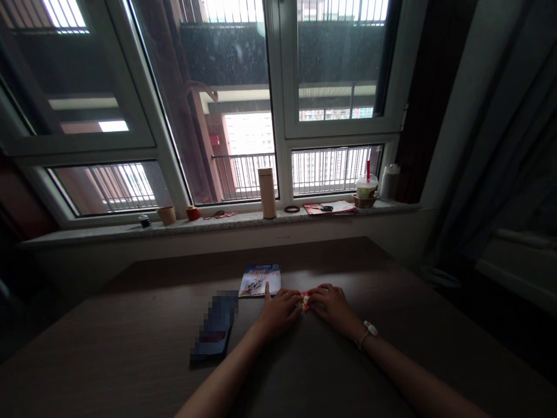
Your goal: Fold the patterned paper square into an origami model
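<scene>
Both my hands rest on the dark wooden table (130,348), close together. Between them lies a small folded piece of red and white paper (304,302). My left hand (278,310) pinches its left side with curled fingers, the index finger stretched forward. My right hand (331,305), with a bead bracelet at the wrist, presses its fingers on the right side of the paper. Just beyond my left hand lies a blue printed booklet (260,280).
A dark phone (215,331) lies flat to the left of my left arm. On the stone window sill stand a tall beige flask (267,193), a drink cup with a red straw (366,188), small cups (166,215) and scissors on red paper (324,207).
</scene>
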`<state>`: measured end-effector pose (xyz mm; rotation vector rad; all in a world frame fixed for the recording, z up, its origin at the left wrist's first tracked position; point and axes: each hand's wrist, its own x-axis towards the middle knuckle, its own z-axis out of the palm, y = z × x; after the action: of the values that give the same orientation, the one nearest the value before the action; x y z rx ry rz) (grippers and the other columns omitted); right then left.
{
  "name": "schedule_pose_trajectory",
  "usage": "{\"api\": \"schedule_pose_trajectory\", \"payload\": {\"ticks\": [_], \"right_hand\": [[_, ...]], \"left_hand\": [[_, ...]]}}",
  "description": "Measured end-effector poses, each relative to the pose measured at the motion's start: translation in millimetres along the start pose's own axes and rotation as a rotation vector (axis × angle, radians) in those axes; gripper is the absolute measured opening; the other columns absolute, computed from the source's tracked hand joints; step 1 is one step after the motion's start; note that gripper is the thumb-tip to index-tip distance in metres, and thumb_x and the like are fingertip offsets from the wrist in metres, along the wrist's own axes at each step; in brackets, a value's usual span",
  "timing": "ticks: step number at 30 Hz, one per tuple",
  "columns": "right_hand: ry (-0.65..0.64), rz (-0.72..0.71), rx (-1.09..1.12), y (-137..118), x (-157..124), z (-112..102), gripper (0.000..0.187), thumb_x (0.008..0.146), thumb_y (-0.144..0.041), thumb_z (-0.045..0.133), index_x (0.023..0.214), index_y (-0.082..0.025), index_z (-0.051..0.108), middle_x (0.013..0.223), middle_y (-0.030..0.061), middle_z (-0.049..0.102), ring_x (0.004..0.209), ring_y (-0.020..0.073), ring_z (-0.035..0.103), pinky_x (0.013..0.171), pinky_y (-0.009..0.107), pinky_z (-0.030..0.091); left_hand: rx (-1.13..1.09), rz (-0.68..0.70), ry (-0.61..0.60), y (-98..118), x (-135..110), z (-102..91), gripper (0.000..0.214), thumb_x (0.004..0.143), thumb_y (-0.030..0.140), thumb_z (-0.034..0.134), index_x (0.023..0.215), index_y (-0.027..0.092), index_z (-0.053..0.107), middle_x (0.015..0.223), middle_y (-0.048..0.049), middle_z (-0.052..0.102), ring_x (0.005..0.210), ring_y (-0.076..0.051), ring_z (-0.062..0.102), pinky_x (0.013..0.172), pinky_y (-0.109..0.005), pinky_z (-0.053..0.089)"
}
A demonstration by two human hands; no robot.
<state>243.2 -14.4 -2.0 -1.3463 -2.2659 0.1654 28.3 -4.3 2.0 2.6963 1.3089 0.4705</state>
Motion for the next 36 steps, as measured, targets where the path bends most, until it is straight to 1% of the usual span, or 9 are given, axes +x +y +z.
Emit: {"api": "schedule_pose_trajectory", "payload": {"ticks": [2, 5, 9, 17, 22, 25, 29, 36], "right_hand": [[-0.002, -0.001, 0.0, 0.4, -0.3, 0.3, 0.023, 0.094, -0.037, 0.048, 0.1, -0.032, 0.069, 0.121, 0.0009, 0.066, 0.117, 0.0255, 0.049, 0.097, 0.045, 0.036], [0.002, 0.001, -0.004, 1.0, -0.3, 0.9, 0.022, 0.094, -0.037, 0.048, 0.1, -0.033, 0.069, 0.12, -0.0007, 0.066, 0.117, 0.0249, 0.049, 0.097, 0.045, 0.036], [0.003, -0.005, -0.014, 2.3, 0.1, 2.0, 0.021, 0.094, -0.037, 0.049, 0.101, -0.034, 0.069, 0.12, -0.0016, 0.066, 0.118, 0.0239, 0.049, 0.098, 0.043, 0.035], [0.001, -0.008, 0.006, 4.6, 0.7, 3.7, 0.021, 0.093, -0.038, 0.049, 0.099, -0.034, 0.069, 0.121, -0.0018, 0.066, 0.118, 0.025, 0.047, 0.098, 0.045, 0.035], [-0.001, 0.001, 0.006, 1.6, 0.1, 1.2, 0.02, 0.093, -0.037, 0.05, 0.098, -0.034, 0.069, 0.122, -0.0021, 0.066, 0.119, 0.0251, 0.047, 0.099, 0.045, 0.035], [0.004, 0.001, -0.011, 0.7, -0.1, 1.0, 0.02, 0.093, -0.036, 0.05, 0.098, -0.034, 0.069, 0.121, -0.0024, 0.066, 0.118, 0.0245, 0.049, 0.098, 0.044, 0.036], [0.029, 0.008, -0.041, 0.4, -0.4, 2.3, 0.022, 0.094, -0.037, 0.049, 0.099, -0.033, 0.069, 0.12, -0.0004, 0.067, 0.118, 0.0248, 0.049, 0.097, 0.044, 0.037], [0.043, 0.018, -0.035, -2.0, -0.7, 0.9, 0.023, 0.095, -0.038, 0.048, 0.096, -0.033, 0.07, 0.118, -0.0006, 0.068, 0.115, 0.0248, 0.051, 0.096, 0.044, 0.037]], "left_hand": [[0.006, -0.003, -0.006, -0.3, 0.5, -0.2, 0.033, 0.099, 0.037, 0.041, 0.13, 0.037, 0.053, 0.138, 0.002, 0.056, 0.127, -0.021, 0.047, 0.116, -0.06, -0.005], [0.01, 0.001, -0.016, -0.5, 1.3, -1.6, 0.033, 0.098, 0.037, 0.042, 0.129, 0.036, 0.053, 0.137, 0.0024, 0.056, 0.126, -0.021, 0.047, 0.116, -0.06, -0.004], [-0.01, 0.015, -0.028, -1.2, 2.1, -3.6, 0.033, 0.099, 0.038, 0.041, 0.129, 0.035, 0.055, 0.136, 0.0008, 0.058, 0.125, -0.022, 0.047, 0.116, -0.059, -0.005], [-0.045, -0.001, -0.03, -4.5, 5.5, -2.3, 0.033, 0.099, 0.039, 0.042, 0.129, 0.035, 0.055, 0.135, 0.0007, 0.059, 0.123, -0.022, 0.048, 0.115, -0.061, -0.004], [-0.043, -0.016, -0.018, -4.4, 5.5, -1.1, 0.035, 0.1, 0.04, 0.037, 0.131, 0.036, 0.054, 0.135, 0.0003, 0.059, 0.123, -0.022, 0.048, 0.116, -0.058, -0.001], [-0.051, -0.018, -0.015, -3.3, 4.8, -1.2, 0.035, 0.101, 0.039, 0.036, 0.13, 0.036, 0.055, 0.135, 0.0008, 0.059, 0.123, -0.021, 0.048, 0.116, -0.058, -0.002], [-0.079, -0.024, -0.001, -0.8, 3.6, -3.7, 0.035, 0.101, 0.041, 0.035, 0.126, 0.037, 0.059, 0.133, 0.0013, 0.061, 0.121, -0.021, 0.05, 0.116, -0.058, -0.005], [-0.097, -0.032, 0.017, -0.7, 3.4, -5.5, 0.035, 0.1, 0.043, 0.037, 0.123, 0.039, 0.062, 0.131, 0.003, 0.062, 0.119, -0.021, 0.052, 0.118, -0.053, 0.003]]}}
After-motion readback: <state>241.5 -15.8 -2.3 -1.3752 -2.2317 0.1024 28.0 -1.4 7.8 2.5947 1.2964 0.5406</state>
